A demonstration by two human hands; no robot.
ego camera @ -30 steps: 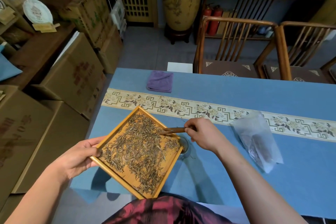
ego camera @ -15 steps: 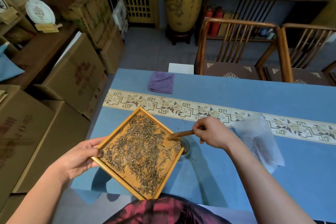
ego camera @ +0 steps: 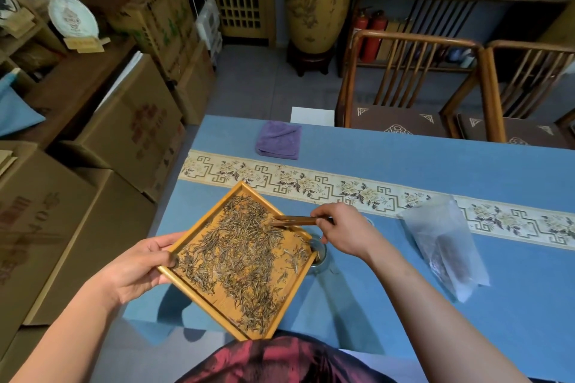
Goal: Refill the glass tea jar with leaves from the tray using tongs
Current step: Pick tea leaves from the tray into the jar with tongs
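Note:
A square bamboo tray (ego camera: 199, 294) strewn with dry tea leaves (ego camera: 239, 255) is held above the blue table, one corner over the glass jar. My left hand (ego camera: 140, 264) grips the tray's left corner, thumb on the rim. My right hand (ego camera: 342, 232) pinches brown wooden tongs (ego camera: 294, 221), whose tips reach among the leaves near the tray's upper right edge. The glass tea jar (ego camera: 320, 253) stands on the table under the tray's right corner and below my right hand, mostly hidden.
A clear plastic bag (ego camera: 445, 246) lies on the table to the right. A folded purple cloth (ego camera: 279, 140) sits at the table's far edge, beyond a patterned runner (ego camera: 373, 193). Two wooden chairs (ego camera: 404, 81) stand beyond the table; cardboard boxes (ego camera: 130, 121) crowd the left.
My right hand has moved the tongs from the tray's right corner by the jar up and left, back into the leaves. The tray has stayed about where it was.

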